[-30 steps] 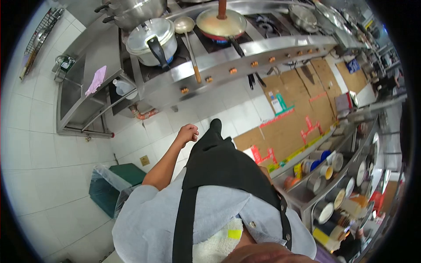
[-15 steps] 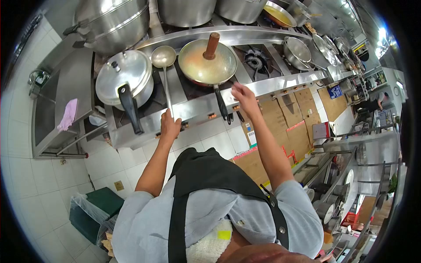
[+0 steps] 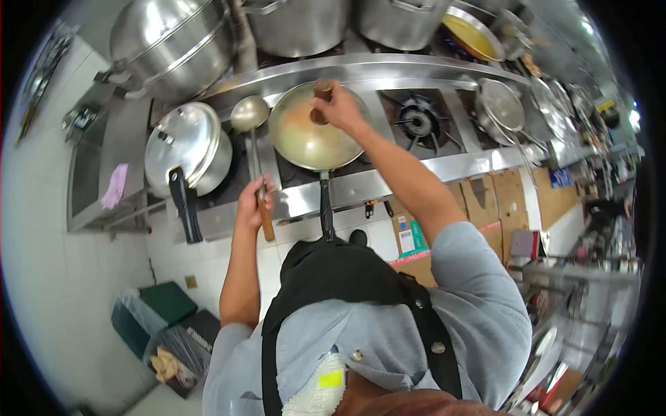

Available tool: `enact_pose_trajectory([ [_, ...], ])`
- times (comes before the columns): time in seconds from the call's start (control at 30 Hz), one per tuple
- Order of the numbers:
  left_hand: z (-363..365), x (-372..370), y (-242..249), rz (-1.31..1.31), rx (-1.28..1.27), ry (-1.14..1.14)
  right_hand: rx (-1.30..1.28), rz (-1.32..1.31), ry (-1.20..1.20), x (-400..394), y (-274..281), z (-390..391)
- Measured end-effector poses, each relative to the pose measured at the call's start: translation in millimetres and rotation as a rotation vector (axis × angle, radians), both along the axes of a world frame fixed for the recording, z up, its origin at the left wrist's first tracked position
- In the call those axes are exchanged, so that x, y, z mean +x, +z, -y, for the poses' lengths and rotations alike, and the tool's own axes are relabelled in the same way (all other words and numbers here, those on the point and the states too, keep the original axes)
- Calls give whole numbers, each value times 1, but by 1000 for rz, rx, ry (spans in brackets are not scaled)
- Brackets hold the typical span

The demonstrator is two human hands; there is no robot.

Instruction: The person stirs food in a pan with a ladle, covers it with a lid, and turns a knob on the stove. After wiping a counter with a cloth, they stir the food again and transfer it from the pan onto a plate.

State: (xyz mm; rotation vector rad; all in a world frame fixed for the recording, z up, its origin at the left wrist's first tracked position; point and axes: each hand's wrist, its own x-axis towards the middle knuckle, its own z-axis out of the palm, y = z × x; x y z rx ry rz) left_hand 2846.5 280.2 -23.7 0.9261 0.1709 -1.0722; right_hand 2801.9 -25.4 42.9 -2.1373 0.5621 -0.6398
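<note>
My right hand (image 3: 338, 107) is closed around the upright wooden knob (image 3: 322, 93) of a domed lid. That lid (image 3: 305, 139) covers a pan whose black handle (image 3: 326, 208) points toward my body; orange and pale food shows blurrily through it. To the left, my left hand (image 3: 254, 201) has its fingers round the handle of a long metal ladle (image 3: 250, 114). The ladle's bowl rests on the stove beside the pan, and its wooden handle end sticks out below my hand.
A pressure cooker (image 3: 187, 149) stands left of the ladle, its black handle jutting over the stove's front edge. Large pots (image 3: 298, 28) line the back. Right of the pan are a bare burner (image 3: 417, 121) and strainers (image 3: 501, 104). Flattened cardboard (image 3: 510, 208) covers part of the floor.
My right hand has moved up and left from near the pan's handle and taken hold of the lid knob. My left hand now shows around the ladle's handle, with the wooden end visible below.
</note>
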Motion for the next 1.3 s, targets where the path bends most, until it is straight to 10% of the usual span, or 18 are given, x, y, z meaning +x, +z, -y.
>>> enact_pose_trajectory([
  [0.27,34,-48,68,399,246,180,196,215,15,-85,83,82],
  [0.5,19,-102,114,692,385,98,367,411,-178,-178,20,191],
  [0.67,20,-122,106,972,696,-88,33,47,-483,-205,-59,255],
  [0.9,62,-85,30,1373,952,-343,-9,-108,-693,-208,-83,264],
  [1.0,75,-100,21,1568,930,-388,96,243,-679,-216,-97,241],
  [1.3,-2,-64,107,1657,1185,-813,584,368,-702,-335,-227,77],
])
